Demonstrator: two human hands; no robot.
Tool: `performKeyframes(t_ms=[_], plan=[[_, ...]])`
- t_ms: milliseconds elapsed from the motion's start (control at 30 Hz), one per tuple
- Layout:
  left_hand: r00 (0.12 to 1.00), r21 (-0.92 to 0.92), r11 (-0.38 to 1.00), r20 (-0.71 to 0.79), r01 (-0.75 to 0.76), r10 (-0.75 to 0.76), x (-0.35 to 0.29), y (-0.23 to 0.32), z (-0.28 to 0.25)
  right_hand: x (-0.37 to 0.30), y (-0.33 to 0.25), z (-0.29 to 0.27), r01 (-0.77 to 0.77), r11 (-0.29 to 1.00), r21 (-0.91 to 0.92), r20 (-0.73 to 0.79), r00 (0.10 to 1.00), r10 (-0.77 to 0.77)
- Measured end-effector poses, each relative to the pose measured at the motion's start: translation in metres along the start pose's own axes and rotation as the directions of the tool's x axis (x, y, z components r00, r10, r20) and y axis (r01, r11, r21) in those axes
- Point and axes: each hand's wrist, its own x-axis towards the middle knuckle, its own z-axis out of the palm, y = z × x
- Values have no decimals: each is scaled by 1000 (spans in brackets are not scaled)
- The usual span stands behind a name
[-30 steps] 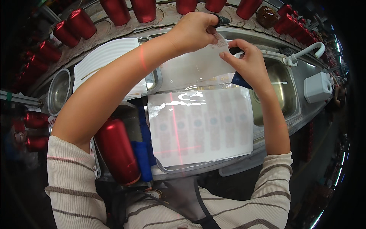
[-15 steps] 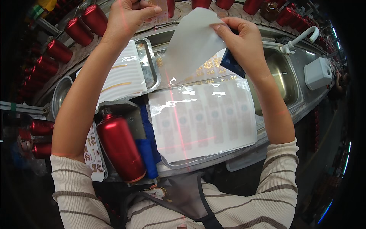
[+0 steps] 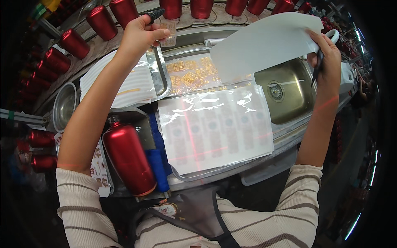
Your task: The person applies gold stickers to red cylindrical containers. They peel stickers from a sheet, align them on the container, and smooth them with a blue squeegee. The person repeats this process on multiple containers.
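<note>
My left hand [image 3: 142, 36] pinches a small clear decal [image 3: 170, 34] with gold print between thumb and finger. A black object [image 3: 156, 15], its kind unclear, sticks out of the top of the same hand. My right hand [image 3: 329, 56] grips the corner of a large white backing sheet [image 3: 264, 45], which hangs curved to the left over the sink's edge. A thin dark, flat piece [image 3: 317, 69] is also in that hand. Below the sheet, gold square decals [image 3: 189, 78] lie in a metal tray. In front of them rests a glossy stack of printed sheets [image 3: 217, 132].
A red metallic bottle [image 3: 129, 159] lies beside a blue-handled tool [image 3: 157, 169] at left. Striped white sheets [image 3: 124, 82] and a metal bowl [image 3: 66, 105] sit farther left. The sink [image 3: 285, 93] is at right. Red bottles [image 3: 101, 22] line the far conveyor.
My right hand has moved right and nearer, drawing the white sheet away and uncovering gold decals and the sink. The left hand has lowered slightly with the small decal. The red bottles behind have shifted.
</note>
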Motion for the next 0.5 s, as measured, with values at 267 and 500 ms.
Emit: performKeyframes(t_ms=[267, 500], plan=[[992, -115, 988, 60, -101, 108, -65, 35, -1, -52, -26, -130, 84, 996, 13, -421, 904, -71], [992, -144, 982, -38, -122, 118, -150, 41, -38, -197, 75, -326, -71, 947, 313, -808, 504, 305]])
